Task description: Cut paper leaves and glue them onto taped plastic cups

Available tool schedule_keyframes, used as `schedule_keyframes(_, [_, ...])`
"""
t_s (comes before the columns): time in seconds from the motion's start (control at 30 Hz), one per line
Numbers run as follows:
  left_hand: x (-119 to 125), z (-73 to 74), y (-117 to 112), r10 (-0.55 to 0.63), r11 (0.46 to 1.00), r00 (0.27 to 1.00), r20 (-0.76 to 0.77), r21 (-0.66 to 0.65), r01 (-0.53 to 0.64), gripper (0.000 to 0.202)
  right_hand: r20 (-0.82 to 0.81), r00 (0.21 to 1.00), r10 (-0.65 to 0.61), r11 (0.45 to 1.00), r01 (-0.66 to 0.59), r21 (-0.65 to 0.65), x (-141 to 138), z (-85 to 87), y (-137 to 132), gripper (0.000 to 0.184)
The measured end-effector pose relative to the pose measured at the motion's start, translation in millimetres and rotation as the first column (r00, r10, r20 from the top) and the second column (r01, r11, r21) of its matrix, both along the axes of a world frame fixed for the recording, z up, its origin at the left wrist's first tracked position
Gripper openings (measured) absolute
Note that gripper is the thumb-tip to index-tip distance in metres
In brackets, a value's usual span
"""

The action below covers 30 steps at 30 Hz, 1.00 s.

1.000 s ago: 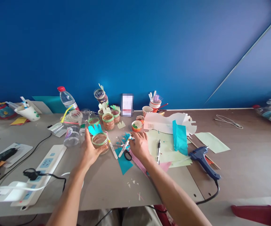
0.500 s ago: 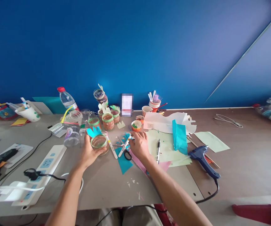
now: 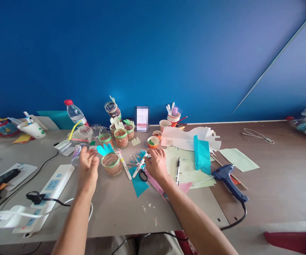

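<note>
My left hand (image 3: 88,170) is held up with fingers apart, just left of a clear cup (image 3: 112,164) and not touching it. The cup has a green rim band, brownish sides and blue scalloped paper at its back left. My right hand (image 3: 156,163) is low over the table with its fingers curled. Its fingertips are partly hidden at the upper end of a white marker (image 3: 140,166); whether they grip anything is unclear. Beneath lie scissors (image 3: 143,175), blue paper (image 3: 140,186) and pink paper (image 3: 155,180). Another white marker (image 3: 124,164) lies beside the cup.
Several similar cups (image 3: 121,138) with paper petals stand behind. At right are a blue glue gun (image 3: 229,182), a pen (image 3: 178,166) and pale green paper (image 3: 239,159). A power strip (image 3: 53,187), a dark glue gun (image 3: 1,184) and a water bottle (image 3: 75,113) are at left.
My left hand has let go of the cup with the blue paper and moved left, opening. The cup stays on the table. My right hand has barely moved.
</note>
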<state>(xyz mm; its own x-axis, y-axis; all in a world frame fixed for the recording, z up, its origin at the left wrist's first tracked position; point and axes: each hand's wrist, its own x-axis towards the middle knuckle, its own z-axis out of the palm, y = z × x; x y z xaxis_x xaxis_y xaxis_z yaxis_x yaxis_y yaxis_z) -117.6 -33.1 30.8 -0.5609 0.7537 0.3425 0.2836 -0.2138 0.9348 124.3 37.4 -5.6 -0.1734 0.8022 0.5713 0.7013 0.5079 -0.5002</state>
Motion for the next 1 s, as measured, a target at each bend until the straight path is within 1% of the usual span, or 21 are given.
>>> schedule_keyframes(0.03, [2.0,5.8,-1.2,0.066,0.997,0.998,0.026,0.033,-0.067,0.078,-0.002,1.0,-0.002,1.0,0.002,0.008,-0.1,-0.1,0.0,0.027])
schedule_keyframes(0.1, [9.8,22.4,-5.2,0.183,0.973,0.979,0.089,0.126,-0.193,0.056,-0.005,1.0,-0.001,1.0,0.001,0.021,-0.1,-0.6,0.1,0.027])
schedule_keyframes(0.13, [15.5,32.5,-8.1,0.238,0.952,0.967,0.089,0.178,-0.25,0.046,-0.006,1.0,0.0,1.0,0.0,0.025,-0.2,-0.7,0.2,0.027])
schedule_keyframes(0.2, [29.9,53.7,-15.4,0.299,0.894,0.949,0.101,0.319,-0.315,0.027,-0.009,1.0,0.003,1.0,-0.002,0.029,-0.2,-0.9,0.4,0.028])
schedule_keyframes(0.27, [46.9,72.3,-24.2,0.288,0.823,0.949,0.125,0.474,-0.312,0.016,-0.009,1.0,0.005,1.0,-0.005,0.028,-0.2,-0.8,0.6,0.028])
schedule_keyframes(0.3, [56.0,79.3,-28.7,0.255,0.82,0.962,0.098,0.505,-0.269,0.015,-0.009,1.0,0.004,1.0,-0.004,0.027,-0.2,-0.8,0.7,0.028])
schedule_keyframes(0.37, [74.2,87.0,-36.6,0.17,0.84,0.985,0.025,0.52,-0.158,0.017,-0.004,1.0,0.007,1.0,-0.007,0.025,-0.1,-1.2,1.2,0.028])
schedule_keyframes(0.4, [83.0,87.3,-39.2,0.108,0.87,0.993,-0.042,0.487,-0.074,0.016,-0.003,1.0,0.01,1.0,-0.01,0.027,-0.1,-1.6,1.5,0.028])
schedule_keyframes(0.43, [91.3,85.4,-40.3,0.039,0.909,0.992,-0.119,0.417,0.014,0.016,-0.005,1.0,0.014,0.999,-0.014,0.031,0.0,-2.2,1.9,0.028])
schedule_keyframes(0.47, [99.0,81.3,-39.6,-0.058,0.942,0.979,-0.197,0.314,0.119,0.017,-0.011,1.0,0.015,0.999,-0.014,0.036,0.0,-2.8,2.4,0.029])
schedule_keyframes(0.5, [105.9,75.3,-37.0,-0.159,0.956,0.949,-0.272,0.196,0.217,0.02,-0.02,1.0,0.014,0.999,-0.014,0.039,0.1,-3.2,2.9,0.029])
schedule_keyframes(0.53, [112.0,68.0,-32.4,-0.253,0.95,0.913,-0.32,0.094,0.297,0.022,-0.033,0.999,0.01,0.999,-0.008,0.04,0.3,-3.4,3.4,0.029])
schedule_keyframes(0.57, [117.2,59.8,-26.0,-0.341,0.932,0.869,-0.359,-0.007,0.362,0.024,-0.048,0.999,0.001,0.999,0.001,0.04,0.6,-3.2,4.0,0.029])
schedule_keyframes(0.6, [121.5,50.9,-18.0,-0.393,0.916,0.832,-0.391,-0.087,0.392,0.026,-0.063,0.998,-0.008,0.999,0.01,0.039,1.0,-2.6,4.5,0.029])
schedule_keyframes(0.63, [124.9,41.9,-9.0,-0.42,0.906,0.806,-0.418,-0.143,0.398,0.028,-0.077,0.997,-0.016,0.999,0.019,0.037,1.6,-1.5,5.0,0.029])
schedule_keyframes(0.7, [129.2,24.8,10.4,-0.408,0.913,0.778,-0.478,-0.209,0.351,0.033,-0.101,0.994,-0.033,0.999,0.037,0.031,3.3,1.7,6.1,0.029])
schedule_keyframes(0.77, [130.5,10.0,29.4,-0.356,0.933,0.748,-0.56,-0.265,0.245,0.034,-0.125,0.991,-0.051,0.998,0.055,0.029,5.3,5.1,7.4,0.029])
schedule_keyframes(0.8, [130.4,3.7,38.0,-0.345,0.933,0.73,-0.59,-0.298,0.2,0.035,-0.138,0.989,-0.059,0.998,0.063,0.029,6.1,6.5,8.1,0.029])
schedule_keyframes(0.87, [129.5,-6.8,53.3,-0.346,0.924,0.694,-0.631,-0.356,0.138,0.037,-0.161,0.984,-0.076,0.996,0.083,0.031,7.5,7.9,9.7,0.029])
schedule_keyframes(0.93, [128.6,-14.6,65.6,-0.334,0.908,0.684,-0.649,-0.416,0.049,0.039,-0.173,0.981,-0.089,0.995,0.096,0.033,8.3,7.7,11.3,0.031])
schedule_keyframes(1.0, [128.5,-20.3,75.4,-0.336,0.888,0.668,-0.664,-0.46,-0.011,0.04,-0.181,0.979,-0.095,0.994,0.104,0.041,8.7,6.9,12.5,0.032])
